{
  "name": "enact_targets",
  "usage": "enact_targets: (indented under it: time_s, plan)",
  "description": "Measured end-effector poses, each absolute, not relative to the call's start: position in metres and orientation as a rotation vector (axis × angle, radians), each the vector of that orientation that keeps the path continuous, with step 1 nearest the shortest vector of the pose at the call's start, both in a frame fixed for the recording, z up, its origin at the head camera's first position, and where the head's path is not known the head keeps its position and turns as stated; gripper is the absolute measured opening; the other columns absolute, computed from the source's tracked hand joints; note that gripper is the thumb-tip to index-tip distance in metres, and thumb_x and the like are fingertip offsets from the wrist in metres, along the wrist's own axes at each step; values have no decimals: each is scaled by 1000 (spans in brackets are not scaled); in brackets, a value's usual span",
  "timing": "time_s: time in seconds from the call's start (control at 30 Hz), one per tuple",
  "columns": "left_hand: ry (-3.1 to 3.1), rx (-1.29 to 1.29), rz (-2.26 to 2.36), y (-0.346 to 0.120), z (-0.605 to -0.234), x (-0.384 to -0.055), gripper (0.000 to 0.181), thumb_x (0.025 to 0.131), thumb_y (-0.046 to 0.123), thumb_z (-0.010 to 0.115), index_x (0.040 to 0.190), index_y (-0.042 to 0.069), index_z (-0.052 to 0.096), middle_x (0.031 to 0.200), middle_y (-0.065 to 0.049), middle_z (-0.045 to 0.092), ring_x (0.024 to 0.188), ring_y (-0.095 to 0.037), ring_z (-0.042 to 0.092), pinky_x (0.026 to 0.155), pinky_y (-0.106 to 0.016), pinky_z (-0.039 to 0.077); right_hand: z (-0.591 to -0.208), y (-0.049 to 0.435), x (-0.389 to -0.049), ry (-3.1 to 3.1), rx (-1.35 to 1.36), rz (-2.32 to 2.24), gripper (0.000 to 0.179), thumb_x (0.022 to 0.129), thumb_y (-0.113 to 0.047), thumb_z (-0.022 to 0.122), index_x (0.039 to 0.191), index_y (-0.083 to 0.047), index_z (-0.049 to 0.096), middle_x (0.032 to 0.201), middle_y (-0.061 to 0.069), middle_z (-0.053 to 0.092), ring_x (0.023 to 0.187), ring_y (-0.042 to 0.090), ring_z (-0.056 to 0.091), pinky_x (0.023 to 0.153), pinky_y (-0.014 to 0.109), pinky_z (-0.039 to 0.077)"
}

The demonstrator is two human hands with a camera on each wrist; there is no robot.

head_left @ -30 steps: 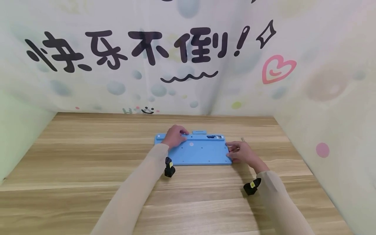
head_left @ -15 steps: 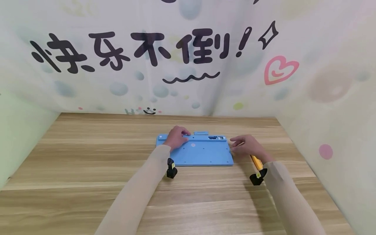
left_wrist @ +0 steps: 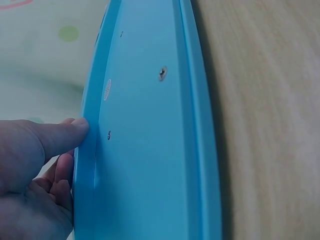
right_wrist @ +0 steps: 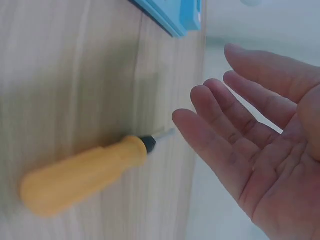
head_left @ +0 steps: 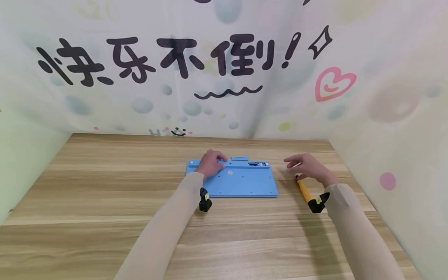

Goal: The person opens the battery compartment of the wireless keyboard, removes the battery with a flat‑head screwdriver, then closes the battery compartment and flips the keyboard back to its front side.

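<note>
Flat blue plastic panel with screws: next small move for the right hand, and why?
I'd probably lower the right hand onto the yellow-orange-handled screwdriver. That hand looks empty, with its fingers near the tool, while the left hand grips the flat blue plastic panel by its edge, screws exposed.

The right hand (right_wrist: 272,172) is floating near a yellow screwdriver (right_wrist: 90,175) lying on the table (right_wrist: 45,75). A blue thing (right_wrist: 175,12) is peeking in.
</note>
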State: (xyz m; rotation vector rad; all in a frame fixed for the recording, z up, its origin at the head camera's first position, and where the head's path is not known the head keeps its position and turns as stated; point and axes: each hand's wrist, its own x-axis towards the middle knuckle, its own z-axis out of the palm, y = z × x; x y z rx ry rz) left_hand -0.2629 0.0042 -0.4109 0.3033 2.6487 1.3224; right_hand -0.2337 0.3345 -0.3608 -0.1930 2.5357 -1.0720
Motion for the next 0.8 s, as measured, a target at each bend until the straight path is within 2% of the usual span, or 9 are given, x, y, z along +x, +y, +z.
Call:
enact_targets:
  time_s: [0.47, 0.8]
  plan:
    - [2642, 294, 1321, 5, -411, -263, 18, 86, 5, 62, 103, 6, 67, 109, -9, 54, 99, -23, 48, 90, -35, 41, -349, 358, -230, 2567, -193, -1053, 51, 88, -12, 60, 131, 9, 42, 111, 24, 56, 98, 39, 57, 73, 41, 52]
    - [2644, 295, 1320, 5, -410, -263, 18, 86, 4, 62, 104, 6, 66, 110, -9, 54, 100, -23, 49, 90, -34, 42, -362, 374, -218, 2551, -126, -1074, 50, 90, -11, 57, 132, 9, 40, 115, 28, 52, 101, 39, 55, 75, 43, 51]
